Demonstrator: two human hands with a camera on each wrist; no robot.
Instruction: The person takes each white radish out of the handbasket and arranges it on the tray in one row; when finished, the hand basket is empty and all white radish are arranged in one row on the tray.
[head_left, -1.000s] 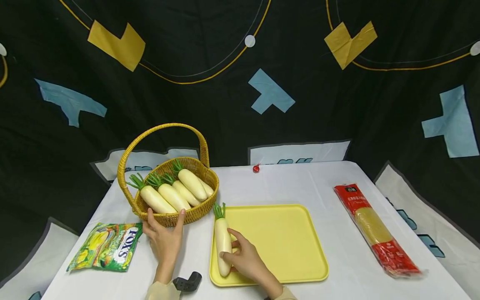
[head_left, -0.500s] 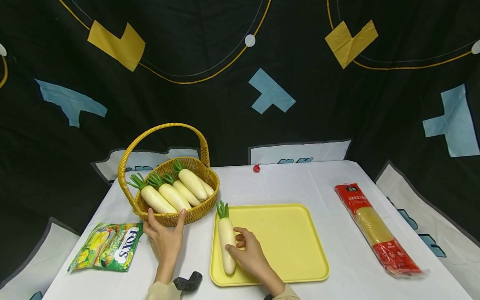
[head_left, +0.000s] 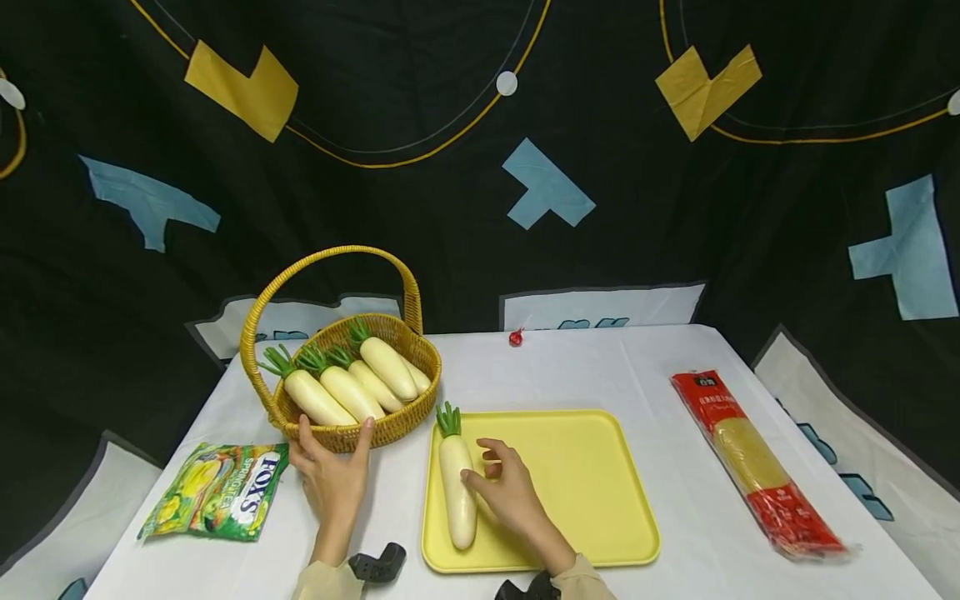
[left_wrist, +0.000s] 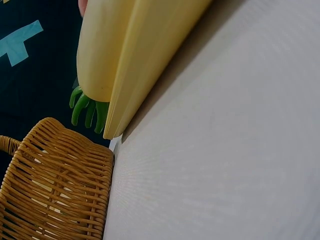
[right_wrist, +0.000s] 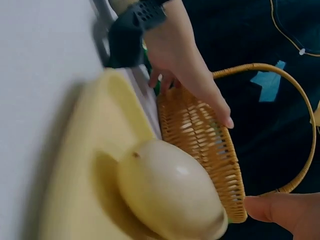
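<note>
A white radish [head_left: 457,496] with green leaf stubs lies along the left side of a yellow tray [head_left: 566,487]. My right hand [head_left: 512,492] is just right of it, thumb tip at its side and the other fingers lifted off, loosely bent. My left hand [head_left: 333,483] touches the near side of a wicker basket [head_left: 399,429], thumb and fingers spread with the tips at its rim. Several more white radishes [head_left: 348,393] lie in the basket, leaves to the back left. In the right wrist view, the tray radish [right_wrist: 172,190] shows end-on, its leaves hidden.
Left of the basket lies a green candy bag [head_left: 217,492]. A long red pack of noodles [head_left: 753,458] rests on the right of the white-covered table [head_left: 592,367]. Near the back edge sits a small red item [head_left: 516,337]. The basket's tall handle [head_left: 337,250] arches upward.
The radish shifted slightly right on the tray. My right hand then let go, its fingers coming off to the right. My left hand stays at the basket.
</note>
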